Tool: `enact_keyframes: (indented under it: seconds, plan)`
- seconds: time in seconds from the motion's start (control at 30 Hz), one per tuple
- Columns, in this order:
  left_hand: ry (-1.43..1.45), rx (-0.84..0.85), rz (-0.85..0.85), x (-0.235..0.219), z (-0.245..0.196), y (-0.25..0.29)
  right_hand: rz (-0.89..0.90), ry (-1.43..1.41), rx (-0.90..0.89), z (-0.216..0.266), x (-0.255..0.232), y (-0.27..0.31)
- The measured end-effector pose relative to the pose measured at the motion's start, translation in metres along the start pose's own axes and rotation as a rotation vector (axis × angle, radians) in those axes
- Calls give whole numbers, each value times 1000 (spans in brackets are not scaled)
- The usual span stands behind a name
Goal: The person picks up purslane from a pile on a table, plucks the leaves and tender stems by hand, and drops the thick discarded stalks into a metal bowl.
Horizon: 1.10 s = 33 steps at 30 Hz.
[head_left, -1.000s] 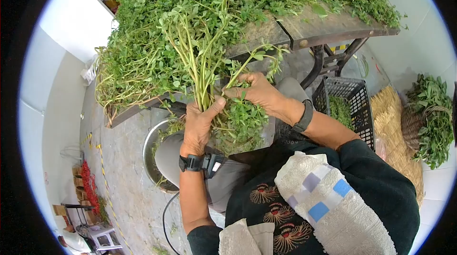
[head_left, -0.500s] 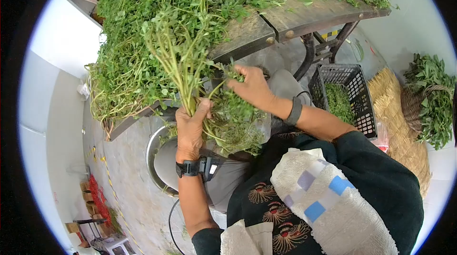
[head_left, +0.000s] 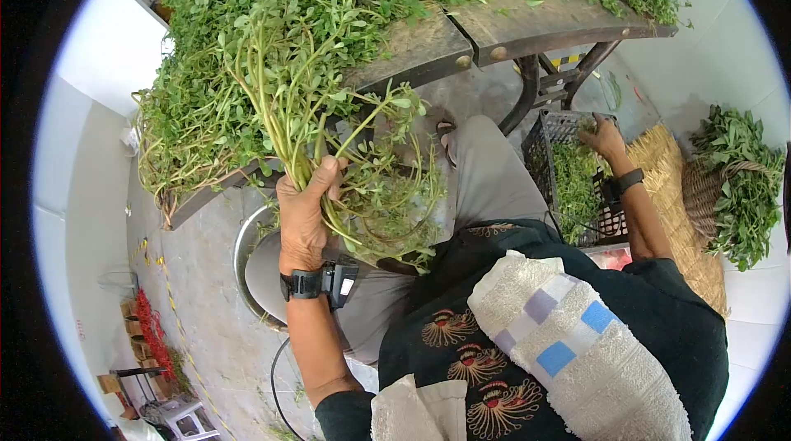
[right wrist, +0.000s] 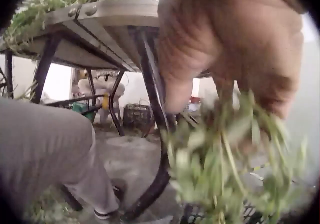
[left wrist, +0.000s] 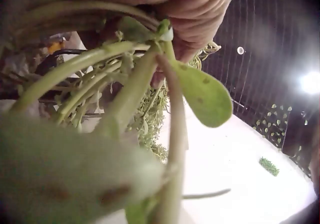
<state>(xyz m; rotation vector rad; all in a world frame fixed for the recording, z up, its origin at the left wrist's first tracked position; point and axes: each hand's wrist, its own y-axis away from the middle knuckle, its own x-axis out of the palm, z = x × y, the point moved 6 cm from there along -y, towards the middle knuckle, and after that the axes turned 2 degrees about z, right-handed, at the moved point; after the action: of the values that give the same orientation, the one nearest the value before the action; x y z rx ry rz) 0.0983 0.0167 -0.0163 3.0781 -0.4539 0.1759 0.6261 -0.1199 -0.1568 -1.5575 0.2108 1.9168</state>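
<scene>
My left hand (head_left: 305, 214) grips a bunch of long green stems (head_left: 284, 124) in front of the table edge, leafy tops pointing up and away, some stems drooping to the right. Close up in the left wrist view, stems (left wrist: 132, 88) cross below the curled hand (left wrist: 175, 8). On the right, my right hand (head_left: 606, 140) is over the far end of a black plastic crate (head_left: 540, 153) that has green sprigs (head_left: 577, 186) in it. The right wrist view shows that hand (right wrist: 240, 48) with leafy sprigs (right wrist: 230, 159) at its fingertips.
A large heap of greens (head_left: 198, 62) covers much of the wooden table (head_left: 544, 25). A metal basin (head_left: 247, 252) sits left of the knee. Right of the crate are a straw mat (head_left: 671, 219) and a basket (head_left: 700, 190) with leafy greens. A cable (head_left: 276, 375) hangs near the left forearm.
My right hand has left the bunch and moved right to the crate. My left hand still holds the stems and has shifted slightly left in the head view.
</scene>
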Motion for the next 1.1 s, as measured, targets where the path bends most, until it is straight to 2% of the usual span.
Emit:
enact_keyframes:
  seconds: [0.03, 0.07, 0.13, 0.17, 0.23, 0.3, 0.4, 0.43, 0.5, 0.57, 0.63, 0.67, 0.73, 0.83, 0.97, 1.03, 1.1]
  plan:
    - [11, 28, 3, -1, 0, -1, 54, 162, -87, 1, 5, 6]
    - [21, 56, 5, -1, 0, -1, 58, 161, -85, -3, 6, 4]
    - [21, 43, 11, 2, -1, 1, 310, -10, -140, 40, -4, 7]
    - [27, 44, 16, 4, -2, 0, 277, -238, -171, 60, -4, 2]
    - [8, 33, 49, 3, -2, 0, 334, -415, -295, 133, -34, 3]
    - [-13, 15, 79, 2, -1, 2, 300, -575, -375, 204, -69, 10]
    - [6, 35, 86, 3, -2, 4, 57, -722, -809, 300, -126, 38]
    - [26, 31, 63, 4, -3, 5, -57, -761, -937, 321, -137, 48]
    - [45, 30, 44, 3, -4, 6, -33, -728, -977, 350, -122, 55]
    - [14, 39, 59, 0, -5, 6, -6, -694, -1023, 358, -110, 60]
    - [23, 41, 62, -3, -5, 6, 284, -507, -985, 361, -85, 60]
    - [35, 41, 65, -3, -4, 7, 289, -502, -989, 359, -83, 60]
    - [31, 38, 68, -2, -4, 7, 526, -683, -919, 354, -75, 61]
    - [25, 40, 65, 0, -7, 7, 458, -746, -936, 350, -78, 66]
    - [33, 51, 56, 2, -6, 6, 501, -685, -879, 345, -71, 65]
    - [-45, 41, 54, 0, -5, 8, 284, -678, -983, 347, -73, 67]
    - [-120, 39, 50, 0, -4, 8, 231, -573, -975, 346, -75, 73]
